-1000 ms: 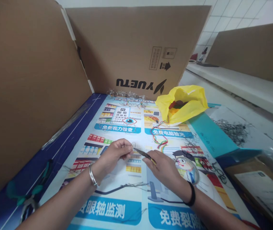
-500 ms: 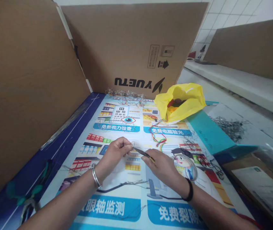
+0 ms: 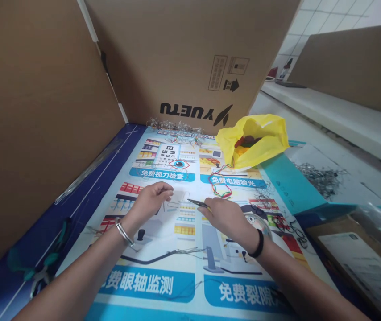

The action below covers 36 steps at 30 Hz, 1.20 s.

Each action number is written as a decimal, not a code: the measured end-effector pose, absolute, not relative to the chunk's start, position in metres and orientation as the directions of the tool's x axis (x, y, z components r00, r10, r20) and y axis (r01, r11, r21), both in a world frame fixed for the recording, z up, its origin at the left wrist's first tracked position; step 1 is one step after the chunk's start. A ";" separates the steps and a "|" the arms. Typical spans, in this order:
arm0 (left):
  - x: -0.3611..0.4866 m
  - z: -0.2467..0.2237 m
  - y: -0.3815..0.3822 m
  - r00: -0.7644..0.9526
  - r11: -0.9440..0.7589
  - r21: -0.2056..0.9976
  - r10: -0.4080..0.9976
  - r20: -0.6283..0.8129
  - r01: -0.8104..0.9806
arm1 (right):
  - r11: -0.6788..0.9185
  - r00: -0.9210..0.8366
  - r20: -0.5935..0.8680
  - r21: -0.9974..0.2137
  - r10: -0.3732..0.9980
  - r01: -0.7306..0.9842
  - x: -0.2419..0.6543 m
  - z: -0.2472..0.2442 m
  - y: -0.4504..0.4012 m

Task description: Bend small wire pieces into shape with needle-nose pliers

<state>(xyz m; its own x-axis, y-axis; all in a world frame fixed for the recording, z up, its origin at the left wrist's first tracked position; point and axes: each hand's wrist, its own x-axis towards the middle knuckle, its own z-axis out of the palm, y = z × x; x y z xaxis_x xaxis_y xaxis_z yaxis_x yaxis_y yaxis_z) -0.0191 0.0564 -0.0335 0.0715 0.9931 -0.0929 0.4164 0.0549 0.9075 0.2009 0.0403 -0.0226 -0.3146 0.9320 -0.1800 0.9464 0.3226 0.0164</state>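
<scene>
My right hand (image 3: 222, 216) is closed on slim pliers (image 3: 197, 203) with dark jaws and yellow-black handles, their tip pointing left. Left of that tip, my left hand (image 3: 155, 198) has thumb and fingertips pressed together; whatever is between them is too small to make out. A gap separates the hand from the pliers. Thin wire (image 3: 186, 196) shows faintly near the tip. Both hands are above a printed poster (image 3: 190, 232). Dark wire pieces (image 3: 190, 252) lie on it nearer to me.
A yellow bag (image 3: 271, 142) with colourful contents stands at the back right, red-green cords (image 3: 222, 192) beside it. Wire clippings (image 3: 173, 127) line the cardboard wall (image 3: 177, 58). Green-handled pliers (image 3: 48, 263) and straight wires (image 3: 86, 171) lie left. Black rings (image 3: 291, 227) and a carton (image 3: 354, 254) are right.
My left hand has moved left and slightly up, away from the pliers' tip. The pliers in my right hand have shifted slightly up and right. The view has tilted a little.
</scene>
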 end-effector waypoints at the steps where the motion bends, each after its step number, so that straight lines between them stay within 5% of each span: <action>1: -0.022 -0.033 0.058 0.065 0.018 0.893 0.996 -0.053 0.449 | 0.323 -0.310 -0.184 0.042 0.933 0.946 0.199 -0.022 0.043; 10: -0.042 -0.027 0.062 0.178 -0.202 0.585 0.979 0.099 0.785 | 0.335 -0.319 -0.125 0.138 0.939 0.932 0.187 -0.009 0.052; 21: -0.019 -0.034 0.051 0.357 -0.375 0.310 0.927 0.116 0.874 | 0.340 -0.339 -0.029 0.148 0.940 0.929 0.196 -0.013 0.038; 36: -0.008 -0.027 0.057 0.259 -0.273 0.372 0.962 0.090 0.887 | 0.303 -0.297 -0.068 0.103 0.952 0.947 0.196 -0.014 0.052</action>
